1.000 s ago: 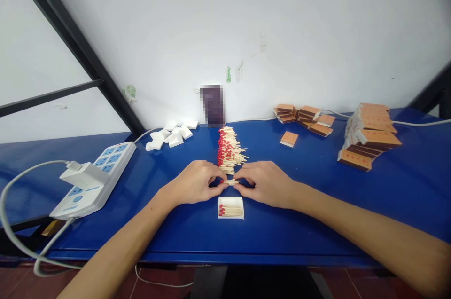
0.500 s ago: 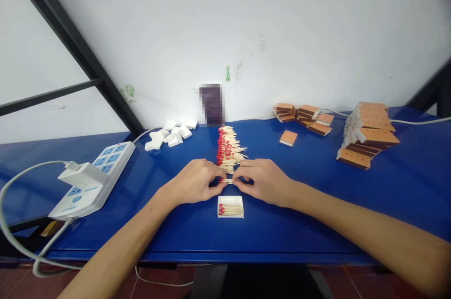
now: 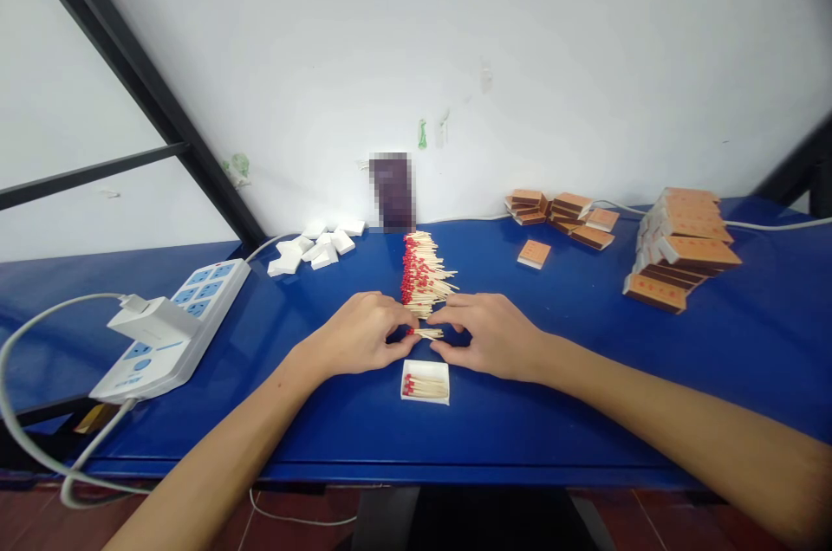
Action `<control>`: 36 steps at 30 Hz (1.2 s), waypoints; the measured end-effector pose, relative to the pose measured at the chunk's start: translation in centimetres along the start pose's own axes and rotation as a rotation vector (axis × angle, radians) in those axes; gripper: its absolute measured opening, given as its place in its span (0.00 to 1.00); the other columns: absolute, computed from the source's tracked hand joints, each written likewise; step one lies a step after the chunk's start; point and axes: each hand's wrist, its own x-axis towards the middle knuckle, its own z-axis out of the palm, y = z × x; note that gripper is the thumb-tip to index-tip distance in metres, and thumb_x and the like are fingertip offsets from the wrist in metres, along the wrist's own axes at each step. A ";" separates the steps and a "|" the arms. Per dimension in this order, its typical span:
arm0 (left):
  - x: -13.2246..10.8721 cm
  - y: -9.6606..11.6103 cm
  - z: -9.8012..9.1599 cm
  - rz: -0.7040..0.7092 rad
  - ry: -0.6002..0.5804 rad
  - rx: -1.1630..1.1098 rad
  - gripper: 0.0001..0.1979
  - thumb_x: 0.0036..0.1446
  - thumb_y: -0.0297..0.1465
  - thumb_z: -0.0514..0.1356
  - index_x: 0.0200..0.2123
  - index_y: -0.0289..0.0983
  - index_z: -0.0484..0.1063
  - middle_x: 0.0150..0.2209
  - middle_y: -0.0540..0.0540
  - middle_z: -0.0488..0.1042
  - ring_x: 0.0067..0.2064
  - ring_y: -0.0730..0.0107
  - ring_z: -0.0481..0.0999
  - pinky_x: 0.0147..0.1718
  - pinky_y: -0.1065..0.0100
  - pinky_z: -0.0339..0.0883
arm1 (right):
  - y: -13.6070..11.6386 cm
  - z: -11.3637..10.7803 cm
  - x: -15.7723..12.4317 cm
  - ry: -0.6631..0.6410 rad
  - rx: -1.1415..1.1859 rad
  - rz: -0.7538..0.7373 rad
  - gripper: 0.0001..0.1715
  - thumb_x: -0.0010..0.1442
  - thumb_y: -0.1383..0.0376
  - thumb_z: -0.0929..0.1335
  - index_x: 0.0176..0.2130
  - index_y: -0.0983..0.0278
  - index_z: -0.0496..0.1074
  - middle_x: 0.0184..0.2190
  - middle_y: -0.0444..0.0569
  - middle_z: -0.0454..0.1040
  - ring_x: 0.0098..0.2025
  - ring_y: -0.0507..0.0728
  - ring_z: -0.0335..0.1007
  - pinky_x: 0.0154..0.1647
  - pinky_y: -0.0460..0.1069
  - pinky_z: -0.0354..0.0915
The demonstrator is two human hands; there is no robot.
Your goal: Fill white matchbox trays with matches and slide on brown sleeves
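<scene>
A long pile of red-tipped matches (image 3: pixel 421 272) lies on the blue table (image 3: pixel 572 360), running away from me. At its near end my left hand (image 3: pixel 361 334) and my right hand (image 3: pixel 484 333) face each other and pinch a small bundle of matches (image 3: pixel 427 333) between their fingertips. Just in front of the hands sits a white matchbox tray (image 3: pixel 425 381) with a few matches lying in it.
Several empty white trays (image 3: pixel 315 249) lie at the back left. A white power strip (image 3: pixel 170 330) with a plugged adapter and grey cable sits at the left. Orange matchbox sleeves are stacked at the back right (image 3: pixel 679 248) and near the wall (image 3: pixel 562 210); a single one (image 3: pixel 534 254) lies apart.
The hands have barely moved. The pinched bundle now sits slightly lower, resting closer to the table between the fingertips.
</scene>
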 end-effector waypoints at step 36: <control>0.1 0.5 -0.1 -0.017 -0.054 0.199 0.09 0.68 0.35 0.52 0.40 0.38 0.70 0.27 0.49 0.75 0.28 0.65 0.75 0.29 0.67 0.60 | -0.2 0.4 0.2 -0.066 -0.110 0.035 0.10 0.64 0.65 0.65 0.33 0.63 0.75 0.30 0.45 0.79 0.31 0.53 0.71 0.32 0.48 0.52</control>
